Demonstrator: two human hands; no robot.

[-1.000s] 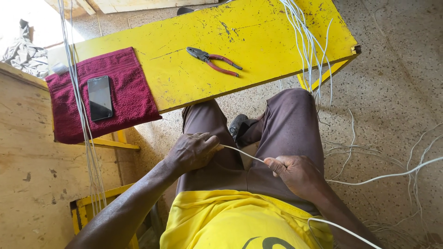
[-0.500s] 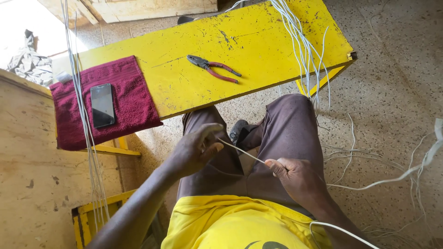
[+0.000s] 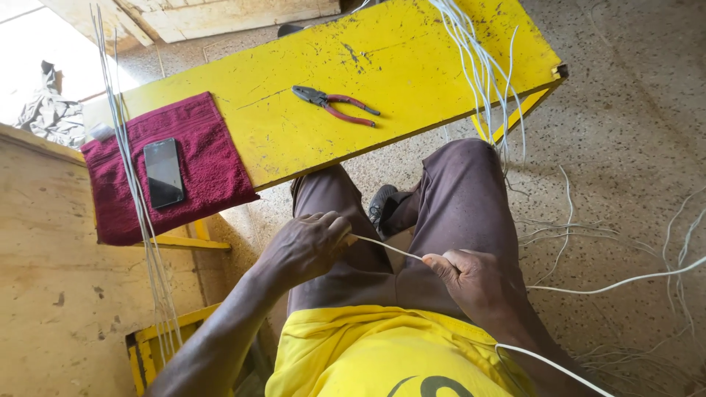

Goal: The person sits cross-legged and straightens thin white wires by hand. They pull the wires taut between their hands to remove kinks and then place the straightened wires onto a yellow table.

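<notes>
Over my lap, my left hand (image 3: 305, 246) and my right hand (image 3: 471, 283) both pinch one thin white wire (image 3: 386, 248), stretched taut between them. The wire runs on past my right hand, out across the floor to the right and down over my yellow shirt. On the yellow bench (image 3: 412, 73) in front of me lie red-handled pliers (image 3: 334, 105), apart from both hands.
A dark red towel (image 3: 206, 169) on the bench's left end carries a black phone (image 3: 163, 173). Several white wires (image 3: 478, 66) hang over the bench's right end; more strands (image 3: 140, 213) hang at the left. Loose wires (image 3: 588, 235) litter the speckled floor. A wooden panel (image 3: 44, 294) stands at left.
The view has shifted slightly. My hands have drawn a little further apart along the wire, and the loose wire on the floor at right has moved.
</notes>
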